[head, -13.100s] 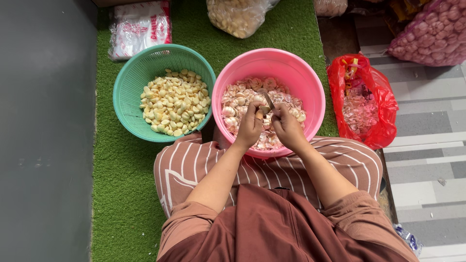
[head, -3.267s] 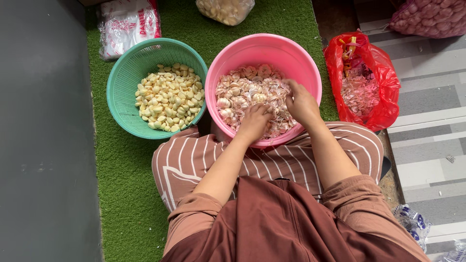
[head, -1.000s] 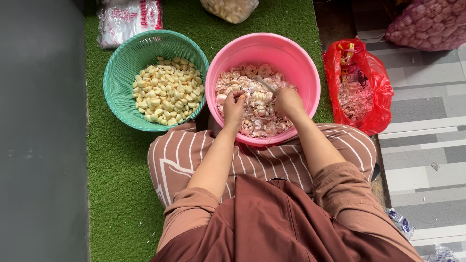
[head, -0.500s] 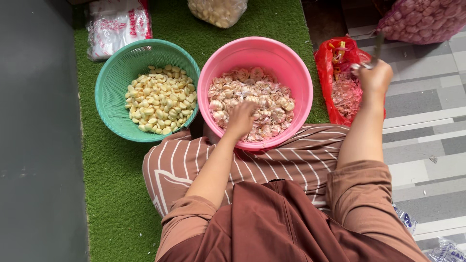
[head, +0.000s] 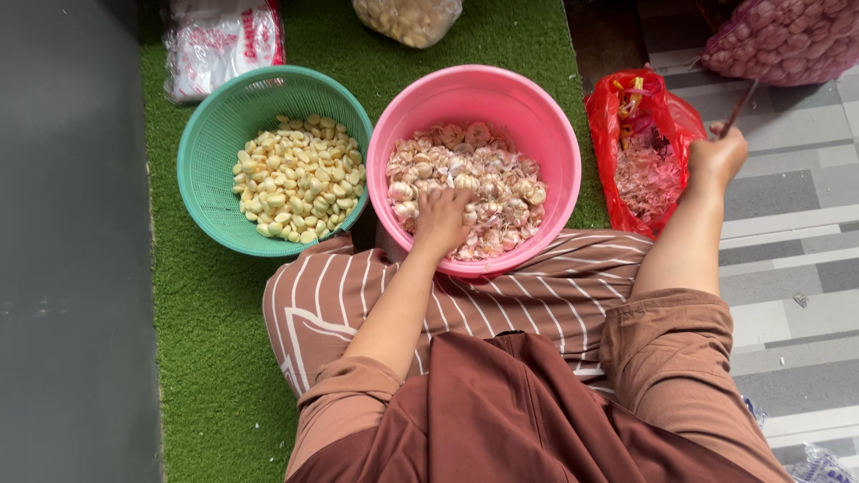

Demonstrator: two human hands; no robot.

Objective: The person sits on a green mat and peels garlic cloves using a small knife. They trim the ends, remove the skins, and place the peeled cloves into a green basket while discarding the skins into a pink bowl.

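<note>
Garlic cloves (head: 465,183), still in their papery pink-white skins, fill a round, smooth pink plastic basin (head: 394,152) that sits on the green artificial turf (head: 206,340), pressed against the person's striped lap. The left hand (head: 443,215) is down among those cloves, fingers curled into the heap; whether it has closed on one I cannot tell from where I stand. The right hand (head: 716,156) is out to the side above a crinkled red plastic bag (head: 617,116) of loose, flaky skins, and it is closed around a thin knife (head: 741,105) whose narrow blade points up and away. Just beside the pink basin stands a teal plastic basket (head: 206,170) with a slotted, latticed wall, holding peeled cloves (head: 295,179), pale yellow and smooth. At the far edge of the turf lie a white printed bag (head: 215,45) and a clear bag of more peeled garlic (head: 407,18). A pink mesh sack (head: 787,40), bulging with bulbs, rests on the grey striped floor tiles (head: 796,259) to the right. The turf is coarse and bristly, with small white flecks scattered near the person's knee.
</note>
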